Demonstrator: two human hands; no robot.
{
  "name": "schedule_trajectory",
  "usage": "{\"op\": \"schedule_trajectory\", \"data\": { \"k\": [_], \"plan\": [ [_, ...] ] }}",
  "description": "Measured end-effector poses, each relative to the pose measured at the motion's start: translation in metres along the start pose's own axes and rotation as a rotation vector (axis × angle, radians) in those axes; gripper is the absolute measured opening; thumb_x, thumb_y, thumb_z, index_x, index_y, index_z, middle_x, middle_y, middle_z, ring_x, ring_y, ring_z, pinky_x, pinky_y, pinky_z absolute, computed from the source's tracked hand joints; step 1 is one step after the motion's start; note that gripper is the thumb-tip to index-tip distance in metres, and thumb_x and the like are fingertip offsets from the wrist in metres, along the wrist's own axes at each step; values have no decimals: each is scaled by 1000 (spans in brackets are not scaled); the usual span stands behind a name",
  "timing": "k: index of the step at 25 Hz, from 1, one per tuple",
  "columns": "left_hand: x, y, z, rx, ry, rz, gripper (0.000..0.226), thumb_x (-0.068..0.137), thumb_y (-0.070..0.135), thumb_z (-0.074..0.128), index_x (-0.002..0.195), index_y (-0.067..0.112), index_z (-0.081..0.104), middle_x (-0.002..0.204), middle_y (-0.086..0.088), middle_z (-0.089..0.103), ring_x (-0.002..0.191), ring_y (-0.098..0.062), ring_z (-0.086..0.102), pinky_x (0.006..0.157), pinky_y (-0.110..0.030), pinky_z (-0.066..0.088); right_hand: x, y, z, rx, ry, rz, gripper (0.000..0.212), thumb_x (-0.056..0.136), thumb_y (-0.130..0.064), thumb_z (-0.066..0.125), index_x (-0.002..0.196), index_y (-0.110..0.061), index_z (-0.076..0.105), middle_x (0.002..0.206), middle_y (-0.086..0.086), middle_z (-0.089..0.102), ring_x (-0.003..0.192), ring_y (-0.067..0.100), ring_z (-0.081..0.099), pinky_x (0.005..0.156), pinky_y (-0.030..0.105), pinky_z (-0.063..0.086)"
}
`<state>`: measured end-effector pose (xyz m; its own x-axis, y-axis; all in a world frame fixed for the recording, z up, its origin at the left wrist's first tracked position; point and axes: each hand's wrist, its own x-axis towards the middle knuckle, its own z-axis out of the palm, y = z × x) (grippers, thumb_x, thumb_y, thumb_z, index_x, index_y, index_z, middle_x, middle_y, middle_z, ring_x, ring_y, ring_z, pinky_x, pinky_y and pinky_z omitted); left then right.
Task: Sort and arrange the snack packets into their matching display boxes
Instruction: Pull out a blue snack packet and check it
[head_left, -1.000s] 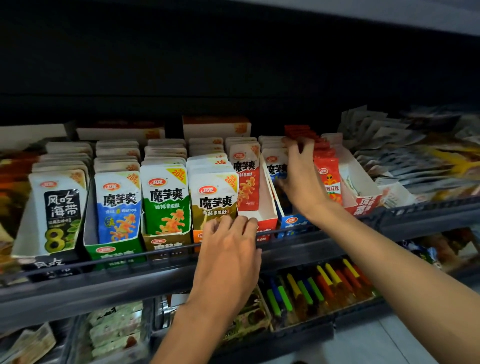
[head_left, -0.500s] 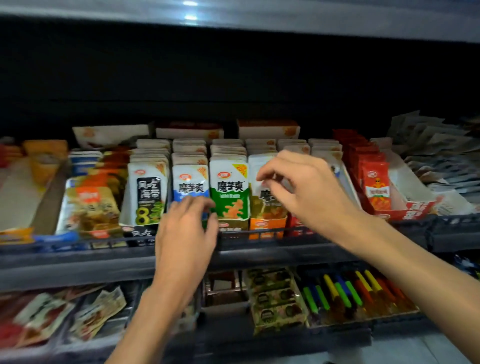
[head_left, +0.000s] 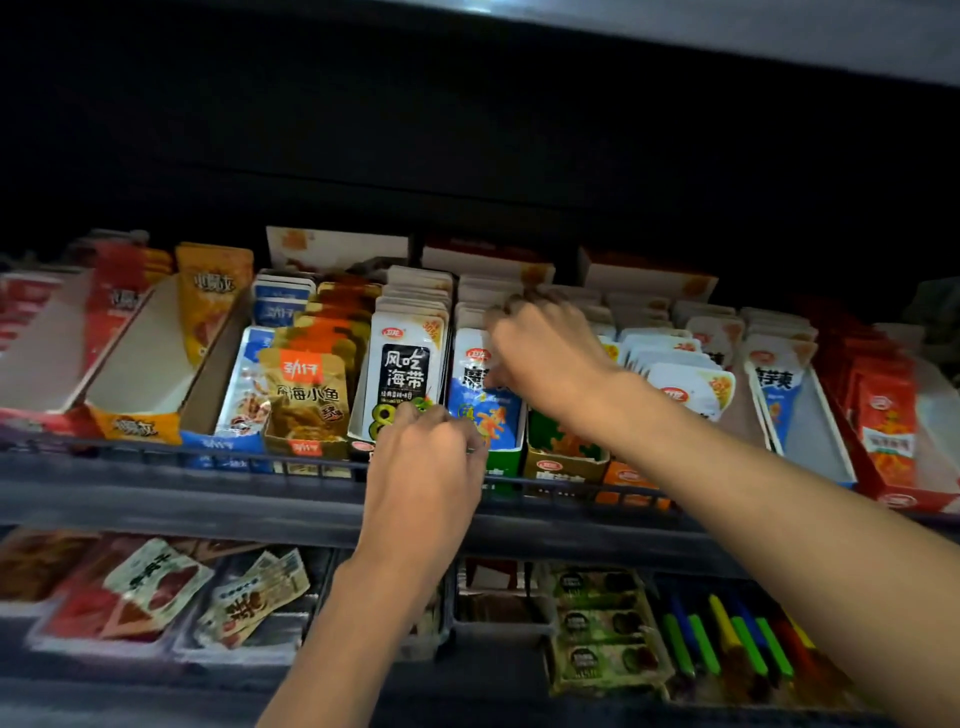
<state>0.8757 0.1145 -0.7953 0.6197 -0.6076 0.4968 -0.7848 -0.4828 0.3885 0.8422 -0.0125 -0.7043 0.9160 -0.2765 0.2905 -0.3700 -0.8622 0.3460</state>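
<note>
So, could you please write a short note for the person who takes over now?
Right hand: grips the front blue packets by their tops, in the green box.
Left hand: fingers curled at the box fronts, just below the kelp packets; whether it grips anything cannot be told.
Done: most rows stand upright in boxes.
Left: blue packets sit in a green box, perhaps a mismatch; check, then straighten.
</note>
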Motion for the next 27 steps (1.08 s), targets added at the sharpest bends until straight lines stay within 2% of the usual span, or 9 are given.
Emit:
{"op": "schedule_trajectory", "data": {
  "k": [6,9,13,16,18,20,22,24,27],
  "plan": [
    [3,3,-4,-14,8,-26,14,89,30,63,88,20,71,88,3,70,89,-19,50,71,-32,36,-8,2,3,95,160,4,24,82,-3,68,104,-12,68,99,10,71,98,33,66,84,39,48],
    [2,6,-8,-33,-26,-45,13,89,32,62,91,21,70,90,4,71,91,-20,50,73,-33,37,-13,6,4,181,184,-11,33,76,12,59,99,-9,70,91,15,72,95,36,67,78,41,54],
    [2,10,-10,-216,59,-122,30,85,30,68,110,18,57,102,3,61,99,-17,52,80,-30,43,-14,7,1,187,313,20,20,87,-12,62,105,-18,70,90,11,72,92,34,67,76,41,54],
    [3,19,-18,-461,158,-107,62,83,37,70,133,19,38,124,12,43,117,0,40,95,-17,35,-38,18,-21,504,521,11,14,92,-20,60,101,-17,70,93,2,71,88,23,67,76,40,54],
    [0,27,-26,-572,146,-16,54,86,39,67,132,25,42,126,15,48,119,1,43,99,-18,35,-70,25,-43,672,651,19,11,93,-16,62,99,-14,72,93,-2,70,88,10,65,79,25,52],
    [-4,41,-33,-779,25,35,22,88,29,67,109,22,63,105,10,66,101,-4,59,87,-27,47,-109,33,-58,881,704,159,8,91,-15,67,97,-16,71,90,-6,71,85,3,66,76,19,52],
    [-13,58,-37,-1115,-195,52,7,85,15,66,89,9,69,80,1,71,75,-10,63,70,-26,50,-136,41,-55,1276,697,345,10,86,-10,72,92,-16,70,82,-1,73,75,6,69,69,24,55],
    [-22,77,-34,-1253,-427,94,17,87,15,61,91,1,68,84,-20,70,74,-24,62,65,-37,50,-152,47,-44,1599,676,498,12,82,-2,73,89,-10,68,77,7,74,67,12,68,62,28,55],
    [-32,98,-22,-1441,-628,-33,28,88,18,51,102,3,70,102,-26,69,90,-36,63,80,-47,51,-163,57,-30,1586,696,597,11,82,0,73,89,-6,67,75,12,73,64,15,68,58,29,56]
  ]
}}
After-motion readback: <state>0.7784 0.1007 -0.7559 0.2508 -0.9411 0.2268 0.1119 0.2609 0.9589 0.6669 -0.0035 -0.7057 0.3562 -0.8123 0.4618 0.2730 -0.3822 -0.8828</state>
